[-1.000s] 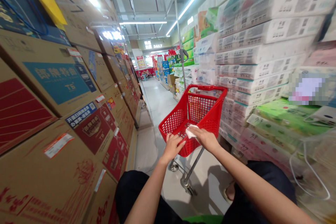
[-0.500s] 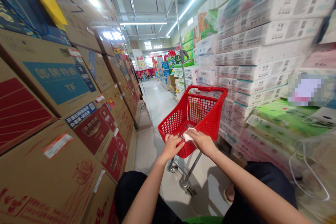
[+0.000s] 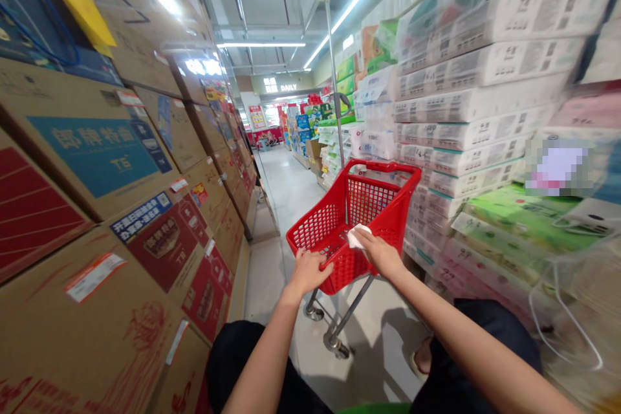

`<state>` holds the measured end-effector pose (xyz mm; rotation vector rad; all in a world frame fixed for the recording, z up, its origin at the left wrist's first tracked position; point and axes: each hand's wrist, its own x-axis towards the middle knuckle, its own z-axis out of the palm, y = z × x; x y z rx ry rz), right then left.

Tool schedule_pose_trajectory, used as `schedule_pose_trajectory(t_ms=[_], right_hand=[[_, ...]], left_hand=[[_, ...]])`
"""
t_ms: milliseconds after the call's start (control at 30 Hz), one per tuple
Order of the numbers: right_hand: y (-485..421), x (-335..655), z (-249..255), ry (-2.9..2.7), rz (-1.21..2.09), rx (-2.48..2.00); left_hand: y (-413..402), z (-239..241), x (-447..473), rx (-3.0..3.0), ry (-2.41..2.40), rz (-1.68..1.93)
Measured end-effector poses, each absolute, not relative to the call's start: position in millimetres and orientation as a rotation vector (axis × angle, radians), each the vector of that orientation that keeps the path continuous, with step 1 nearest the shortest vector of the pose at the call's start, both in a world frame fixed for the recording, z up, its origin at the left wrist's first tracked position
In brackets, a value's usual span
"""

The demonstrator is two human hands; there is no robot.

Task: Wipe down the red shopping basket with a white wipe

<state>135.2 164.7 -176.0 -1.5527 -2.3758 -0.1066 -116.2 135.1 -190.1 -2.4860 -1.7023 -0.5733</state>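
A red plastic shopping cart [image 3: 388, 220] stands in front of my knees, with perforated basket walls and grey metal legs on casters. My left hand [image 3: 309, 273] grips the near rim at its left corner, fingers curled over the edge. My right hand [image 3: 381, 252] is closed on a crumpled white wipe [image 3: 358, 237], either a tissue or a thin cloth. It presses the wipe against the basket's near right rim. Part of the wipe is hidden under my fingers. The inside of the basket shows bare red lattice.
Stacked cardboard cartons [image 3: 145, 330] line the left side. On the right rise piles of wrapped tissue packs [image 3: 436, 103], with green packs [image 3: 519, 207] lower down. A metal pole [image 3: 334, 77] stands behind the cart. The aisle floor [image 3: 281, 174] runs away ahead.
My right hand and the wipe have slid right and slightly up along the rim, away from my left hand. My left hand and the cart's near corner have shifted slightly left.
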Motion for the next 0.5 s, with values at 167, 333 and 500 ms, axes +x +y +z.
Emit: schedule_pose_trajectory(t_ms=[167,333,500], right_hand=[[148,114,-181,-2.411,-0.154,-1.487],[146,120,-172,-2.464,-0.203,-1.403],[167,146,-162,-2.421,-0.22,-1.521]], left_hand=[[135,-187,-74,-2.272,-1.833,-0.595],[133,-198,-79,-2.226,-1.817,-0.67],[133,-199,-104,-2.225,-1.756,-0.683]])
